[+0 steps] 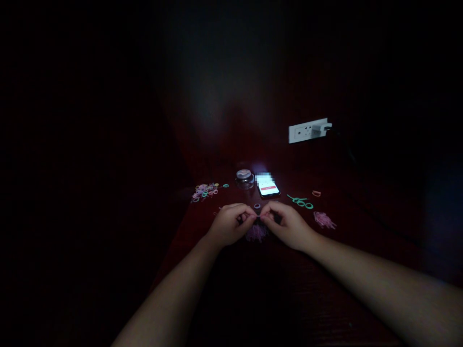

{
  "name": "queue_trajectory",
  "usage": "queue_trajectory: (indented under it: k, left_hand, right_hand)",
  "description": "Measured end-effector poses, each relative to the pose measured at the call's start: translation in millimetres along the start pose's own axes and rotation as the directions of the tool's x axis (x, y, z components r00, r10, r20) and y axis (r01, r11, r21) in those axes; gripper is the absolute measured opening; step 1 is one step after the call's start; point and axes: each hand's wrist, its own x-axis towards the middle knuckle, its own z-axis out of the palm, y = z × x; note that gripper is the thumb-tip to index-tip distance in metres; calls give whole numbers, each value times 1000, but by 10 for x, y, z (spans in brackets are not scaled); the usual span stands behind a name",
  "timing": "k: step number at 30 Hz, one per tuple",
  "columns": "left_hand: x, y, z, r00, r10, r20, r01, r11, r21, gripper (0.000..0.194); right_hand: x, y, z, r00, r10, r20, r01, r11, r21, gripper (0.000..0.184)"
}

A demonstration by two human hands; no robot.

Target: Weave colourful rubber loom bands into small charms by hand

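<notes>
Dark worktop (pixel 300 270). Our left hand (pixel 230 224) and right hand (pixel 287 224) pinch closed near purple pile (pixel 257 234), thin pale strand (pixel 258 216) between fingertips. We judge strand light, soft, probably stretchy, easily snapped; best gripped at ends.

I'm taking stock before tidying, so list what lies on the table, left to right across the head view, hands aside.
Multicoloured pile → round container → phone → green rings → pink pile. The purple pile overlaps others sideways, so it is left out.
</notes>
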Motion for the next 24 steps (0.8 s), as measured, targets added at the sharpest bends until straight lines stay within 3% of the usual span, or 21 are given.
queue_trajectory:
  k: [16, 20, 24]
  left_hand:
    - [-8, -25, 21, 999, -18, -26, 17, 1000, -4, 13]
    - [-9, -31, 24, 1000, -11, -24, 11, 1000, -3, 14]
    - [-5, -27, 21, 1000, 0, -30, 0, 1000, -2, 12]
  right_hand:
    - [-3, -30, 5, 997, 8, -71, -4, 999, 49, 3]
    - [7, -1, 23, 999, 26, -28, -24, 997, 79, 15]
    - [13, 12, 8, 999, -14, -39, 15, 1000, 6, 4]
